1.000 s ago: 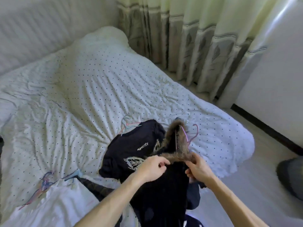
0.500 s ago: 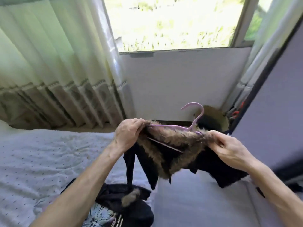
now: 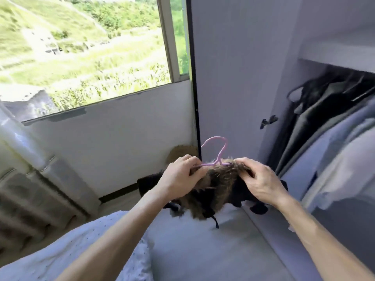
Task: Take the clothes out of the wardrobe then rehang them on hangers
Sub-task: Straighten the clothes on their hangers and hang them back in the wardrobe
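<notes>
Pinching: our left fingers [image 3: 192, 166] curl round fur end and arm of thin pink plastic hanger [image 3: 218, 151]; right fingers [image 3: 244, 166] dig into fur at other end. Black garment with brown fur collar [image 3: 219, 185] held mid-air beside open white wardrobe [image 3: 334, 49]. We judge: settling collar on hanger, nearly done. Next: one hand takes hook, hangs it among dark hanging clothes [image 3: 324, 110].

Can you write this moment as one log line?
left hand: grips fur collar; right hand: grips fur collar; pink hanger: inside black coat; wardrobe: open
</notes>
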The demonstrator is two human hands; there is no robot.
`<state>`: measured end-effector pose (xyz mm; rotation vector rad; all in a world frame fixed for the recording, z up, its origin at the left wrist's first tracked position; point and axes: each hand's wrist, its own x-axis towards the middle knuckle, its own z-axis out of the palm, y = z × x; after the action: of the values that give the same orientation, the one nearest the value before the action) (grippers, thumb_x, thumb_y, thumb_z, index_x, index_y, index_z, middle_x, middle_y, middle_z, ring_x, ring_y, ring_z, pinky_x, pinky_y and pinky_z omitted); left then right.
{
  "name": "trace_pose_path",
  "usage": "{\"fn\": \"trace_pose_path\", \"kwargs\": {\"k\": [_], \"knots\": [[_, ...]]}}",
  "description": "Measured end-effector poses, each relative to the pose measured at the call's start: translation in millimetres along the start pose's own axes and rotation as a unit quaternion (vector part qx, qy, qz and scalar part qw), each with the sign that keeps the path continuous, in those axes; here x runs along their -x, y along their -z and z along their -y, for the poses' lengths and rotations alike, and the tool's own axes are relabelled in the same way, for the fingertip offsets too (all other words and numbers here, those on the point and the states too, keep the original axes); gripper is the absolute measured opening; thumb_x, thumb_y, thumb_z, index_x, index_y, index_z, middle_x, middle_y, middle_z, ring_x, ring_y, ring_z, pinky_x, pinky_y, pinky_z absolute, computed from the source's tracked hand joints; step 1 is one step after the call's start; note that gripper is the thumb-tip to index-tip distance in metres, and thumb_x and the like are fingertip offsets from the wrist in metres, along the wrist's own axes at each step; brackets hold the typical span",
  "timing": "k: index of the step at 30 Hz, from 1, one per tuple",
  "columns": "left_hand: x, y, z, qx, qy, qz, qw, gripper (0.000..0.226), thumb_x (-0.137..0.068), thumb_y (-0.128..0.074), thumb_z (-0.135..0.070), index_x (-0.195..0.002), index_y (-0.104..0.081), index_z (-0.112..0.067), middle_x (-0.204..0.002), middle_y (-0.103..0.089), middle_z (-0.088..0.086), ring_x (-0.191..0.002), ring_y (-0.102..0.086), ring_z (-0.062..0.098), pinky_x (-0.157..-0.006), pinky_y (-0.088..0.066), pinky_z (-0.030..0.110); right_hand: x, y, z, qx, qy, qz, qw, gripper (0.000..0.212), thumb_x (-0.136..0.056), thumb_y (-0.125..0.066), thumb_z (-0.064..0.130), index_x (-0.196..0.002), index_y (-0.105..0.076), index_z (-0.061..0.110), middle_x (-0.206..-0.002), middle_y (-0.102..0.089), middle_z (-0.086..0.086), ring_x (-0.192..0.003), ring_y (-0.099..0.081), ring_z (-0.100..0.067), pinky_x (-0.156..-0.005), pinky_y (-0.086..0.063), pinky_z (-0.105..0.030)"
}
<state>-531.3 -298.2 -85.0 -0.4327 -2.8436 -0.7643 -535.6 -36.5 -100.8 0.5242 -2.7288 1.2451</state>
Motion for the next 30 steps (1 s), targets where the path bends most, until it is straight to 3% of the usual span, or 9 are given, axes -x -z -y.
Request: {"fn": "trace_pose_path", "kwargs": {"k": [3, 6, 9, 14, 17, 23, 26, 30], "knots": [[-40, -28, -13, 0.025, -0.014, 0.042, 0.999, 0.041, -0.092, -0.046, -0.062, -0.071, -0.053, -0.027, -0.072, -0.054, -0.012, -0.071, -0.051, 0.009, -0.067, -0.040, 0.029, 11, 11, -27, 0.044, -0.036, -0.033, 0.998, 0.021, -0.097, -0.058, 0.033, -0.117, -0.059, 0.041, -0.104, -0.066, 0.018, -0.101, -0.060, -0.008, -0.088, -0.046, -0.026], [-62, -55, -16, 0.064, -0.031, 0.061, 0.996, 0.041, -0.085, -0.040, -0.072, -0.066, -0.050, -0.037, -0.076, -0.055, -0.014, -0.072, -0.055, 0.003, -0.066, -0.039, 0.021, 31, 29, -58, 0.092, -0.113, -0.043, 0.988, 0.027, -0.097, -0.056, 0.038, -0.123, -0.054, 0.045, -0.105, -0.065, 0.016, -0.102, -0.060, -0.010, -0.086, -0.050, -0.034], [-81, -79, -19, 0.080, -0.045, 0.096, 0.991, 0.042, -0.081, -0.037, -0.077, -0.064, -0.049, -0.041, -0.077, -0.057, -0.015, -0.074, -0.056, 0.001, -0.065, -0.036, 0.018, 57, 45, -80, 0.111, -0.189, -0.053, 0.974, 0.026, -0.096, -0.056, 0.044, -0.121, -0.054, 0.048, -0.108, -0.065, 0.019, -0.100, -0.060, -0.006, -0.085, -0.051, -0.033], [-105, -119, -34, 0.091, -0.076, 0.168, 0.979, 0.040, -0.084, -0.043, -0.072, -0.065, -0.050, -0.038, -0.075, -0.057, -0.015, -0.074, -0.055, 0.002, -0.070, -0.039, 0.024, 99, 46, -92, 0.127, -0.282, -0.076, 0.948, 0.008, -0.093, -0.063, 0.040, -0.100, -0.063, 0.040, -0.086, -0.056, 0.028, -0.084, -0.056, -0.005, -0.069, -0.041, -0.024], [-115, -144, -44, 0.070, -0.124, 0.205, 0.968, 0.035, -0.091, -0.050, -0.065, -0.065, -0.048, -0.041, -0.077, -0.057, -0.016, -0.079, -0.055, 0.009, -0.078, -0.042, 0.031, 129, 41, -90, 0.125, -0.356, -0.045, 0.925, 0.017, -0.092, -0.059, 0.023, -0.084, -0.054, 0.037, -0.079, -0.060, 0.016, -0.078, -0.058, -0.015, -0.071, -0.048, -0.035], [-122, -190, -82, 0.057, -0.238, 0.278, 0.929, 0.035, -0.088, -0.046, -0.070, -0.078, -0.060, -0.038, -0.088, -0.064, -0.018, -0.091, -0.058, 0.011, -0.083, -0.042, 0.033, 191, 16, -70, 0.134, -0.492, -0.030, 0.860, 0.008, -0.095, -0.053, 0.030, -0.092, -0.048, 0.024, -0.087, -0.069, 0.001, -0.087, -0.062, -0.025, -0.075, -0.046, -0.035], [-113, -213, -101, 0.064, -0.275, 0.324, 0.903, 0.034, -0.091, -0.054, -0.061, -0.087, -0.067, -0.030, -0.093, -0.068, -0.015, -0.097, -0.061, 0.010, -0.088, -0.046, 0.033, 219, 2, -57, 0.088, -0.543, -0.055, 0.834, 0.008, -0.096, -0.053, 0.031, -0.093, -0.051, 0.024, -0.082, -0.070, 0.004, -0.084, -0.065, -0.017, -0.075, -0.045, -0.032], [-99, -233, -119, 0.090, -0.289, 0.393, 0.868, 0.030, -0.095, -0.054, -0.055, -0.102, -0.057, -0.026, -0.100, -0.066, -0.013, -0.102, -0.063, 0.014, -0.090, -0.047, 0.035, 245, -20, -45, 0.046, -0.593, -0.101, 0.798, 0.010, -0.097, -0.054, 0.037, -0.098, -0.056, 0.027, -0.068, -0.069, 0.021, -0.069, -0.058, 0.011, -0.058, -0.036, -0.012]]}}
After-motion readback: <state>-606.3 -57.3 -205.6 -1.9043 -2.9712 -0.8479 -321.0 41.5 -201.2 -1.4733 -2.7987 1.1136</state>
